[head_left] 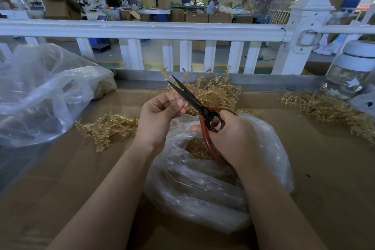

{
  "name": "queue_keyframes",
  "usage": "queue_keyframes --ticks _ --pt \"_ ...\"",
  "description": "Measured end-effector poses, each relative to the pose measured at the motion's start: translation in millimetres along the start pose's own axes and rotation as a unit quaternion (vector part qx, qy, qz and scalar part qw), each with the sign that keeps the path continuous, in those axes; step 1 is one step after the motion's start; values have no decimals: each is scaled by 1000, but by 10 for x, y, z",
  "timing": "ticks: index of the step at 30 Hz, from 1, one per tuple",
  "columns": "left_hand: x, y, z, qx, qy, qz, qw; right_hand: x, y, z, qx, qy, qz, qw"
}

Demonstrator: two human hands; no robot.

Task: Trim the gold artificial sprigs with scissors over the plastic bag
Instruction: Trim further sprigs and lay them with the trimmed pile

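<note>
1. The right hand point(233, 138) has its fingers curled through the red handles of the scissors point(199, 107) and grips them tight.
2. The black blades of the scissors point up and to the left. They look closed or almost closed.
3. The left hand point(160, 116) has its fingers curled in. Its thumb and first finger pinch something very small right next to the blades. It is too tiny to tell what it is.
4. Both hands are held above a clear plastic bag point(203, 184) that lies on the brown cardboard worktop point(324, 168). The bag is open at the top, and small gold bits point(197, 149) lie inside it.
5. A big heap of gold sprigs point(215, 91) lies on the worktop just behind the hands.
6. A smaller bunch of gold sprigs point(107, 130) lies to the left of the left wrist.
7. Another gold pile point(328, 109) lies far to the right, well apart from the hands.
8. A large crumpled plastic bag point(44, 95) sits on the left side of the worktop.
9. A glass jar with a white lid point(351, 71) stands at the right edge.
10. A white fence point(142, 30) runs along behind the worktop.
11. Past the fence is a big workshop with cardboard boxes, and a person point(213, 6) stands far away there.
</note>
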State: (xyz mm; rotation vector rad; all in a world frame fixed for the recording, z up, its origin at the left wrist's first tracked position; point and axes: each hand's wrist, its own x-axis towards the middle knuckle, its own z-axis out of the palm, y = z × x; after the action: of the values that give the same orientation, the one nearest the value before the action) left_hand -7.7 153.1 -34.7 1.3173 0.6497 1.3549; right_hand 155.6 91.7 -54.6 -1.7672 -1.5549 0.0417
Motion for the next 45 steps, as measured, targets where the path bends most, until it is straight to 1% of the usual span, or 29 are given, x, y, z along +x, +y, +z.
queue_keyframes --ticks 3,6,11,20,23,26,28,29,33,38,41,45 --pt "-4 -11 -6 55 -2 28 998 1 6 -17 -26 -4 -1 1000" --pt "-13 -15 -2 104 -9 56 993 -6 6 -29 -42 12 -9 999" --pt "-17 -13 1 110 -9 59 992 -14 -13 -16 -35 18 -12 999" --pt "-22 13 10 64 -25 45 997 6 9 20 -6 18 -12 1000" --pt "-18 8 8 39 -21 21 999 9 18 23 -10 18 -6 1000" --pt "3 20 -16 -50 -19 -33 998 15 34 31 -13 14 -2 1000" --pt "29 14 -60 -124 -14 -65 990 16 36 35 -12 11 -2 1000" --pt "41 10 -83 -143 -16 -74 987 17 35 38 -9 8 -4 1000" --pt "40 -12 -117 -161 -43 -99 981 16 36 53 6 0 -18 1000" --pt "47 6 -141 -209 -74 -135 966 8 34 62 23 1 -20 1000" --pt "41 -14 -128 -207 -64 -139 966 5 22 67 30 4 -23 999" --pt "32 -11 -95 -173 -18 -119 978 4 23 51 12 -7 -9 1000"
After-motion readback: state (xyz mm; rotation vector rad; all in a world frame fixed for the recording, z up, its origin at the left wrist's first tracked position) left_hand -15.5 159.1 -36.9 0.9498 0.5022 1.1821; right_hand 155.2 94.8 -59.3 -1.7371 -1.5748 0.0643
